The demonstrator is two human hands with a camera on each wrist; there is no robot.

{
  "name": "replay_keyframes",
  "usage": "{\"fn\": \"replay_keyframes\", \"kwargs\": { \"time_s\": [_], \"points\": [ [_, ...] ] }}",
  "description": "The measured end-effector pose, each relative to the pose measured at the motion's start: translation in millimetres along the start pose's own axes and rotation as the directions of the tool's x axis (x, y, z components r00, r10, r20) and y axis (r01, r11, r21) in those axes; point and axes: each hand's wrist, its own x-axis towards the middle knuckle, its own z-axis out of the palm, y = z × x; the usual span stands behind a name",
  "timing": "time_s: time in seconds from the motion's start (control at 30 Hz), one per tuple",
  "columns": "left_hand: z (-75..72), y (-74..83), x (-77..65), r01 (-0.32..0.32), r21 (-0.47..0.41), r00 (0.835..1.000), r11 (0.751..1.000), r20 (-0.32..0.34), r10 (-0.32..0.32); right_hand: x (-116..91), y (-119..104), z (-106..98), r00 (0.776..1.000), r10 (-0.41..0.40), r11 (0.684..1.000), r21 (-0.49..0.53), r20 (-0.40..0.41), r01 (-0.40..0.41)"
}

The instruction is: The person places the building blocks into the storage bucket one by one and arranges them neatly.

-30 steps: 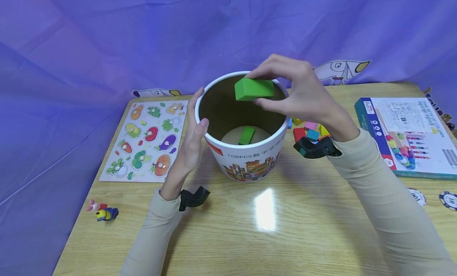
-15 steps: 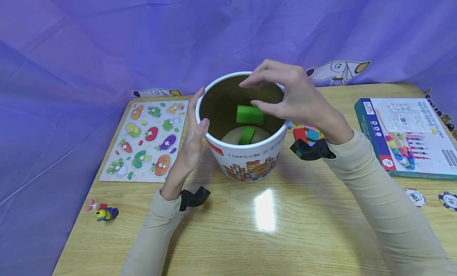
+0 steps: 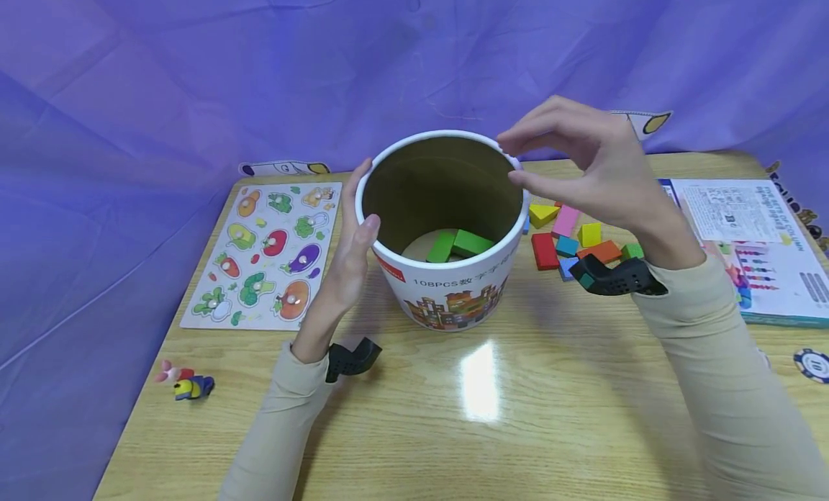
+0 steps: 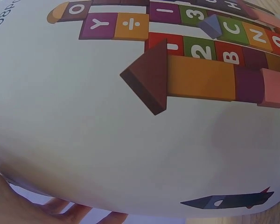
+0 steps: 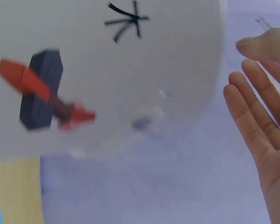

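A large white bucket [image 3: 453, 294] with block pictures on its wall stands upright on the table. Two green blocks [image 3: 473, 243] lie side by side on its floor. Along the bucket's left outer side rests my left hand [image 3: 346, 263], thumb near the rim and fingers reaching toward the back; the left wrist view shows its fingers [image 4: 74, 212] against the wall. My right hand [image 3: 589, 163] hovers just right of the rim with thumb and fingers spread apart, nothing between them. The right wrist view also shows that hand [image 5: 266, 107] empty, beside the bucket.
Several coloured blocks [image 3: 545, 250] lie right of the bucket, under my right hand. A vegetable puzzle board [image 3: 259, 256] lies at left, with small toy figures [image 3: 193, 387] nearer the front. A flat box [image 3: 786, 271] and a poker chip [image 3: 812, 365] are at right.
My right hand has let go of a green block, which dropped to the bucket's floor beside the other. The hand then moved right, out over the rim. My left hand stays put.
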Motion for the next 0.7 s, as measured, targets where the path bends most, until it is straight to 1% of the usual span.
{"fn": "replay_keyframes", "kwargs": {
  "time_s": [0.17,0.23,0.27,0.33,0.37,0.4,0.47,0.5,0.6,0.63,0.67,0.7],
  "points": [
    [0.4,-1.0,1.7,-0.003,-0.004,1.0,1.0,0.0,0.003,-22.1,0.5,-25.1,0.996,0.038,0.999,0.022,-0.079,-0.036],
    [0.3,-1.3,2.2,-0.005,-0.009,1.0,1.0,0.003,0.005,-35.8,3.3,-35.7,0.992,0.079,0.996,-0.035,-0.098,-0.083],
    [0.2,-1.3,2.3,-0.005,-0.012,1.0,1.0,0.004,0.005,-43.5,5.5,-40.9,0.99,0.101,0.991,-0.083,-0.103,-0.11],
    [0.0,-1.2,2.4,-0.006,-0.016,1.0,1.0,0.008,0.007,-60.2,10.7,-50.7,0.983,0.153,0.968,-0.186,-0.101,-0.17],
    [-0.1,-0.8,2.5,-0.007,-0.017,1.0,1.0,0.01,0.007,-68.7,13.1,-55.3,0.978,0.186,0.944,-0.256,-0.098,-0.206],
    [-0.4,-0.7,2.5,-0.007,-0.021,1.0,1.0,0.012,0.008,-77.7,15.4,-59.3,0.969,0.226,0.911,-0.332,-0.097,-0.246],
    [-0.3,0.1,2.5,-0.006,-0.024,1.0,1.0,0.01,0.006,-95.5,20.9,-67.0,0.948,0.306,0.83,-0.462,-0.088,-0.312],
    [-0.2,0.5,2.3,-0.004,-0.023,1.0,1.0,0.007,0.004,-103.9,23.5,-70.1,0.933,0.349,0.791,-0.507,-0.086,-0.342],
    [-0.1,1.5,2.0,0.001,-0.025,1.0,1.0,0.001,-0.001,-127.4,30.9,-77.9,0.881,0.467,0.67,-0.617,-0.081,-0.412],
    [0.0,1.5,1.9,0.002,-0.024,1.0,1.0,0.0,-0.002,-133.9,32.9,-79.6,0.862,0.501,0.637,-0.641,-0.077,-0.427],
    [0.1,1.3,2.0,0.003,-0.025,1.0,1.0,-0.002,-0.003,-140.0,34.8,-81.0,0.845,0.53,0.611,-0.658,-0.074,-0.441],
    [0.2,0.9,2.0,0.003,-0.025,1.0,1.0,-0.003,-0.003,-145.0,36.8,-81.6,0.833,0.549,0.599,-0.664,-0.068,-0.449]
  ]
}}
